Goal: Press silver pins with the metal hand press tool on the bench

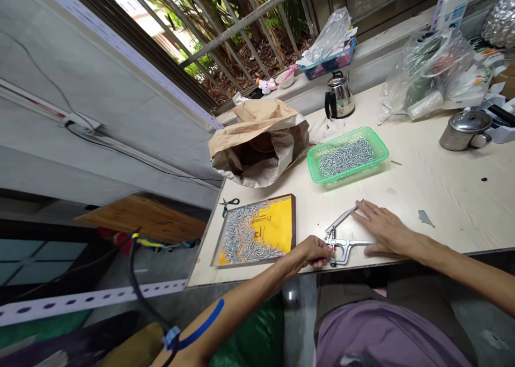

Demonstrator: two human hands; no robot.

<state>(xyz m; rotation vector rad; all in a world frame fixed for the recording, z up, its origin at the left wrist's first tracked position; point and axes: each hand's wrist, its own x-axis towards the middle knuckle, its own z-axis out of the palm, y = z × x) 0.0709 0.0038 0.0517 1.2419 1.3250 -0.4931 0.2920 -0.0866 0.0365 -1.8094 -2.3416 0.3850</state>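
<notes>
Surface: though crowded along the top of the frame, the pale surface [422, 190] is bare at centre right, where both hands work; that leaves room to steady the tool.
Paper bag: a crumpled brown paper bag [257, 141] gapes open at upper centre, well apart from the hands.
Yellow tray: a framed yellow tray [277, 225] at lower centre holds a heap of small metal pins [241, 238]; it lies just left of the left hand.
Green basket: a green basket [348, 155] above the hands holds more pins.
Right hand: the right hand [384, 227] lies flat, fingers spread, pressing on the tool's long handles.
Left hand: the left hand [316, 251] has its fingers curled together at the tool's head; what they pinch cannot be told.
Hand press: the metal hand press [341, 238] lies near the surface's front edge, between the hands; judged from this, seat the part squarely before squeezing, keeping fingertips out of the head.
</notes>
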